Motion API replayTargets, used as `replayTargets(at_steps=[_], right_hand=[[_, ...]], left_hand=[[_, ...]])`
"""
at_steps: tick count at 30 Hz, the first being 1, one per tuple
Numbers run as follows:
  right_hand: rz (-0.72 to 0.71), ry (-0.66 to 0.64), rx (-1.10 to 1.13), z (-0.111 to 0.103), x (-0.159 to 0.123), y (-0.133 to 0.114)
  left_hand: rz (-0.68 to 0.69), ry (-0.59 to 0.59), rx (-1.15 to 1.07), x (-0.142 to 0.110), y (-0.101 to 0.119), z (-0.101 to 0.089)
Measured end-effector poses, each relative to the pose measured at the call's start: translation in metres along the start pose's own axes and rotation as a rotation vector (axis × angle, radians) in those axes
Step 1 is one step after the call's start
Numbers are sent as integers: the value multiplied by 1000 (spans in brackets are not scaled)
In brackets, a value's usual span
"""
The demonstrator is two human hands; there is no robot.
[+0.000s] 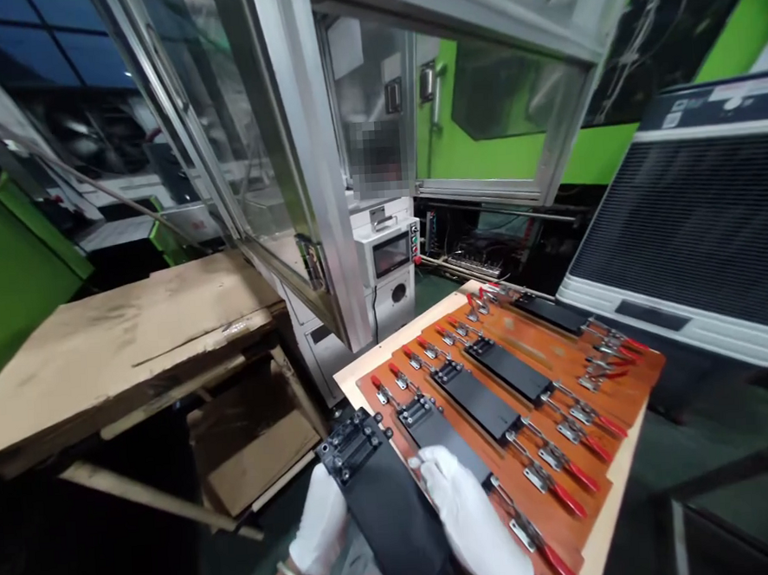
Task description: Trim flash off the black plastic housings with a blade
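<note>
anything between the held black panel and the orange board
Yes, as seen here: the gloved right hand lies along the right side of the held panel, partly in front of the orange board. One view leaves depth uncertain.

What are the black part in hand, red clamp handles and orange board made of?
Black part: probably plastic, matt; dull, even black with little shine.
Clamp handles: likely smooth plastic or rubber sleeves, judging by bright, uniform red against silvery metal linkages.
Orange board: perhaps resin sheet or painted wood; its smooth, faintly shiny surface leaves that open.
</note>
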State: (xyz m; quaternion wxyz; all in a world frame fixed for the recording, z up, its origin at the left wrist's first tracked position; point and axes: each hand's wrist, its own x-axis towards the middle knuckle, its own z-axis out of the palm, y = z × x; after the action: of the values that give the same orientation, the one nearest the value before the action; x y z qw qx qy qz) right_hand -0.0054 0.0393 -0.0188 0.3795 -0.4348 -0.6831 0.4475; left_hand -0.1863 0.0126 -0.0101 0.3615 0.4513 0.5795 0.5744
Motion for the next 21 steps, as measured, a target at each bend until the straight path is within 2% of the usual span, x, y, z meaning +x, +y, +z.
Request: replayTargets(at_steps=[5, 7, 11, 15, 18, 21], right_hand=[[83, -24, 5, 14, 14, -8], [21, -48, -21, 17, 21, -9], [-164, -174, -198, 17, 37, -12], [-209, -241, -336, 13, 49, -17], [-184, -257, -297, 16, 53, -19], [-124, -240, -150, 20, 55, -18]], left_hand=[[-7, 38, 19, 2, -9, -6], [-23, 16, 17, 3, -17, -8], [-55, -24, 98, 8, -31, -10], [-75, -18, 178, 13, -29, -6], [-83, 13, 138, 16, -26, -2], [-93, 42, 101, 20, -31, -5]])
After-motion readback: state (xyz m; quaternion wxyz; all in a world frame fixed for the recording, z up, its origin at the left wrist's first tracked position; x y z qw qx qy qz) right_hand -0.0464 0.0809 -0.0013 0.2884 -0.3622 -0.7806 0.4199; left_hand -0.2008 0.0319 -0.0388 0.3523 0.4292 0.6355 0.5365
